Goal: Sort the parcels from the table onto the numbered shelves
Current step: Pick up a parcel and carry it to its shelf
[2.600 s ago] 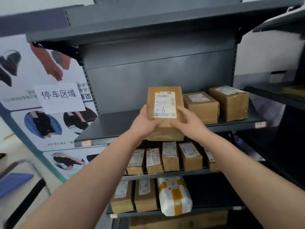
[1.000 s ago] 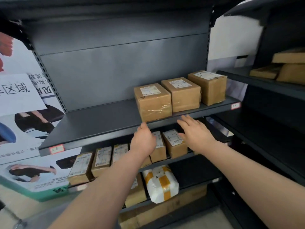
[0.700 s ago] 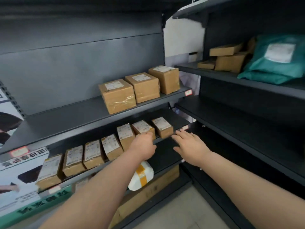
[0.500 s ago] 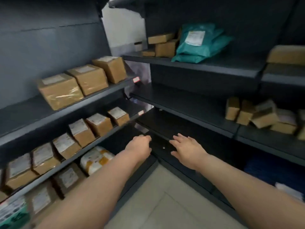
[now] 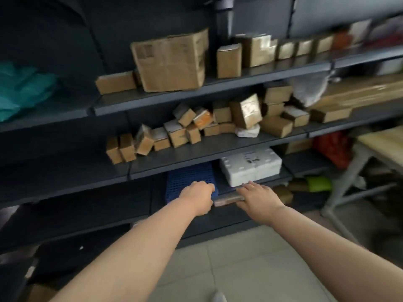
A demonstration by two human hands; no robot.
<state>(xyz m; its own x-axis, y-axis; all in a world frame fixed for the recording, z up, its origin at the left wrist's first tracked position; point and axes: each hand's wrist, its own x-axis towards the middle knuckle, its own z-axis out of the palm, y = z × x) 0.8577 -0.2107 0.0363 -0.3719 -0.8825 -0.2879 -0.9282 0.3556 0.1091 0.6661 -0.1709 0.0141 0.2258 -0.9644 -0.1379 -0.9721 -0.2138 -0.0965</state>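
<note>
Both my hands are empty and stretched out in front of dark shelves. My left hand has loosely curled fingers and holds nothing. My right hand has relaxed, spread fingers. A large worn cardboard box stands on the upper shelf. Several small brown parcels lie jumbled on the middle shelf. A white foam box and a blue crate sit on the lower shelf just beyond my hands. The picture is blurred.
A teal bag lies on the left shelf. A table corner with a pale metal leg stands at the right, with red and green items behind it. Light floor tiles lie below.
I set the parcel marked 1-6 on the first shelf beside two others and let go. The view then swung right past several shelf units, with both hands empty and lowered.
</note>
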